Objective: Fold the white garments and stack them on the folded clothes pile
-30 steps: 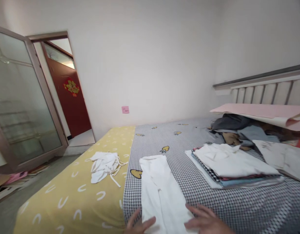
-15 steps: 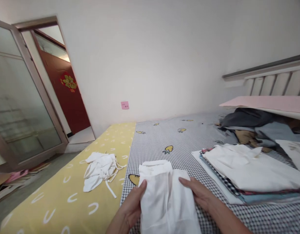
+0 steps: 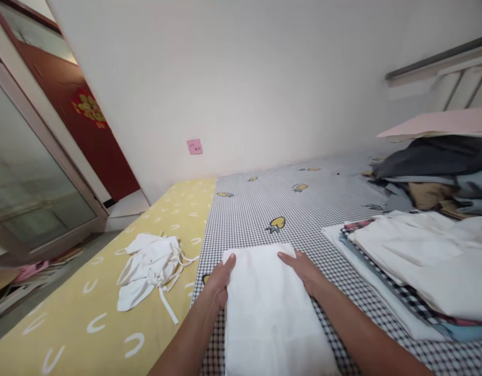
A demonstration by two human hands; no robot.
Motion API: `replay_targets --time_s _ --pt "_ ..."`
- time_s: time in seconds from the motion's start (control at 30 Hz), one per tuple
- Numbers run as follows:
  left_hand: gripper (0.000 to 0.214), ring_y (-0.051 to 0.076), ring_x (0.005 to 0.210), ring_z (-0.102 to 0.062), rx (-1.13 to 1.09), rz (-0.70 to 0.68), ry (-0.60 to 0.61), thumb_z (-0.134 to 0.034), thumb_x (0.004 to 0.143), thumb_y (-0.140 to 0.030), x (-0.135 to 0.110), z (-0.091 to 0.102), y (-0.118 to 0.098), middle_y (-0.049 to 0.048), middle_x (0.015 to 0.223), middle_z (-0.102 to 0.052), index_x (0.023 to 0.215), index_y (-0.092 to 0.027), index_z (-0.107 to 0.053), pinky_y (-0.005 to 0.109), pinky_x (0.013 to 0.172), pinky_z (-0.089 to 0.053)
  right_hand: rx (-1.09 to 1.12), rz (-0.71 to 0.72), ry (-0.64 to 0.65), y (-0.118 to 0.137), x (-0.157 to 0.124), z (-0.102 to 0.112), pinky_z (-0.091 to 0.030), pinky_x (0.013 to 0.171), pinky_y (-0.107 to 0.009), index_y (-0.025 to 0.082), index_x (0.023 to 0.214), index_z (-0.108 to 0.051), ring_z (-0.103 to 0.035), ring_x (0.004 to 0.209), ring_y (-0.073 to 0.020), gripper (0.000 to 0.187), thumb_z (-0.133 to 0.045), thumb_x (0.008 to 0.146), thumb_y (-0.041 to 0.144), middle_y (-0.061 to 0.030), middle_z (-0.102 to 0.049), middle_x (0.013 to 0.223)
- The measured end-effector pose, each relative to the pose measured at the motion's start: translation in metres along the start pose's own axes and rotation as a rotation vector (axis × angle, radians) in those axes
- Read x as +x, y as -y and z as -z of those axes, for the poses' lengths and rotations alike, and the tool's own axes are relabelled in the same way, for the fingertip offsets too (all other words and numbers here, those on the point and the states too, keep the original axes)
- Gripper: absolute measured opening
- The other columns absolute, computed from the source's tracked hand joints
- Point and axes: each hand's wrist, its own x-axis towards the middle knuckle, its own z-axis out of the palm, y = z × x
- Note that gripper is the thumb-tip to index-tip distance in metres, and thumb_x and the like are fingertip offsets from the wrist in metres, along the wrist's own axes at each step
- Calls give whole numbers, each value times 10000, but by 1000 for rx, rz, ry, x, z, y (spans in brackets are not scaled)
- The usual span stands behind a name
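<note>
Nothing readable so far! Just above centre of the frame, a pink sticky note (image 3: 194, 147) on the wall (image 3: 264, 78) shows tiny dark marks, too small to make out; upper left, the gold ornament (image 3: 89, 108) on the red door (image 3: 107, 162) gives nothing legible either.

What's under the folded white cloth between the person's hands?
The folded white cloth lies on a black-and-white checked bedsheet, which shows along its sides. Whatever is directly beneath it is covered and cannot be seen.
</note>
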Motion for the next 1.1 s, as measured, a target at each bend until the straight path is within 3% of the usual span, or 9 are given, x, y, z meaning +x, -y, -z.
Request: replay_targets --time_s 0.17,0.27,0.4,0.5,0.6,0.73,0.83,0.97,1.1 --pt "486 248 850 -771 27 -15 -102 -583 964 -411 17 13 10 193 979 -780 1286 -48 -575 399 827 -636 -557 319 -146 5 8 -8 -567 769 -350 183 1027 -721 -730 884 -262 347 -589 874 465 -80 -780 946" --pt "530 251 856 -768 70 -14 -132 -620 936 -454 28 15 13 194 995 -777 1288 -59 -582 385 803 -636 -814 378 -286 -2 18 -8 -520 852 -395 189 1078 -727 -683 994 -299 334 -571 879 407 -105 -746 1017" --pt "448 245 857 -766 142 3 -109 -664 914 -419 37 12 13 175 991 -782 1206 -79 -652 346 793 -629 -1215 440 -464 -5 14 -6 -483 935 -508 212 1487 -463 -616 1144 -336 598 -546 905 322 -188 -552 1391" --pt "383 236 791 -762 184 41 -103 -608 951 -386 39 10 11 162 952 -787 1177 -81 -663 344 762 -629 -1415 682 -549 2 -8 -17 -314 1110 -642 251 1550 -359 -439 1383 -367 632 -515 940 305 -190 -336 1590" --pt "360 233 742 -754 214 80 -101 -574 967 -385 39 9 9 137 890 -788 1157 -93 -664 351 734 -628 -1546 843 -352 1 -28 -40 -131 1174 -703 392 1560 -324 -193 1529 -356 571 -434 1000 406 -61 -222 1681" --pt "327 234 701 -739 263 105 -100 -563 967 -373 36 10 8 120 802 -773 1109 -98 -670 372 706 -624 -1676 560 56 -31 -29 -63 -117 1144 -766 497 1549 -293 -106 1549 -390 556 -370 1004 571 22 -197 1698" --pt "237 236 740 -739 317 60 -101 -552 962 -274 31 10 6 134 838 -770 1052 -98 -685 383 733 -618 -1725 410 103 -53 -18 -64 -99 1146 -768 498 1556 -260 -78 1554 -385 555 -322 1012 589 32 -183 1698" --pt "260 326 1050 -703 466 -110 -244 -556 913 -170 15 0 -12 227 1127 -726 1133 -81 -663 510 925 -562 -1752 425 100 -59 -11 -59 -82 1163 -746 508 1552 -257 -56 1560 -363 545 -311 1016 589 48 -160 1700" --pt "462 239 1505 -313 665 -516 -393 -437 929 -89 -18 -27 -21 123 1579 -435 1356 -206 -567 487 1261 -174 -1757 444 88 -57 -13 -60 -78 1166 -742 496 1546 -295 -68 1559 -366 537 -315 1015 578 44 -177 1697"
